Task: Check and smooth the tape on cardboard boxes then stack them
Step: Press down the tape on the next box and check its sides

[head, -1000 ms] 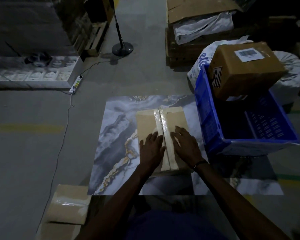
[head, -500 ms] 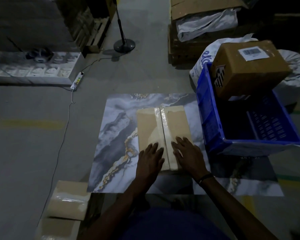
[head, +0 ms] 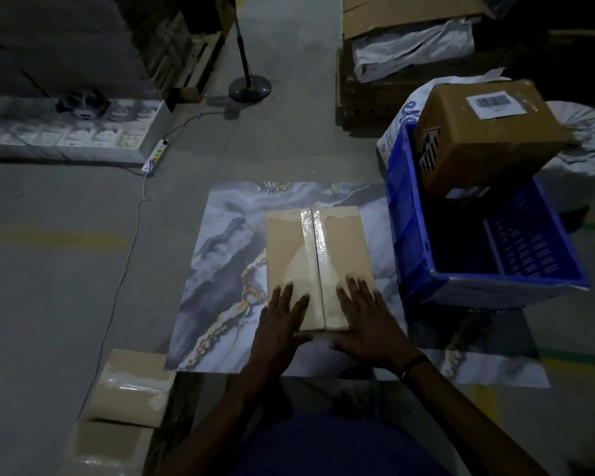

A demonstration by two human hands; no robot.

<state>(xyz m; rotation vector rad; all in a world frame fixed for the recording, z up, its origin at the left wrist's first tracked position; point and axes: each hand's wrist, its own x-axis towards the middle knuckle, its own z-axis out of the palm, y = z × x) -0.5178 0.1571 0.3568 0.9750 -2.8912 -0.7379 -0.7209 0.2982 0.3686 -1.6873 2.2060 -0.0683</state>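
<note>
Head view. 1 flat cardboard box lies on a marbled sheet, with 1 glossy tape strip running along its centre seam from 12 to 6 o'clock. 2 hands lie on the box's near end: left hand at 7 o'clock of the seam, right hand at 5 o'clock. Both are flat, fingers straight and spread, pressing down, gripping nothing.

2 taped boxes are stacked at 8 o'clock, beside the sheet's near corner. 1 blue crate sits at 3 o'clock, just beside the box; 1 brown labelled carton rests tilted on its far rim.

1 fan stand at 12 o'clock, 1 power strip at 10 o'clock, well apart.
</note>
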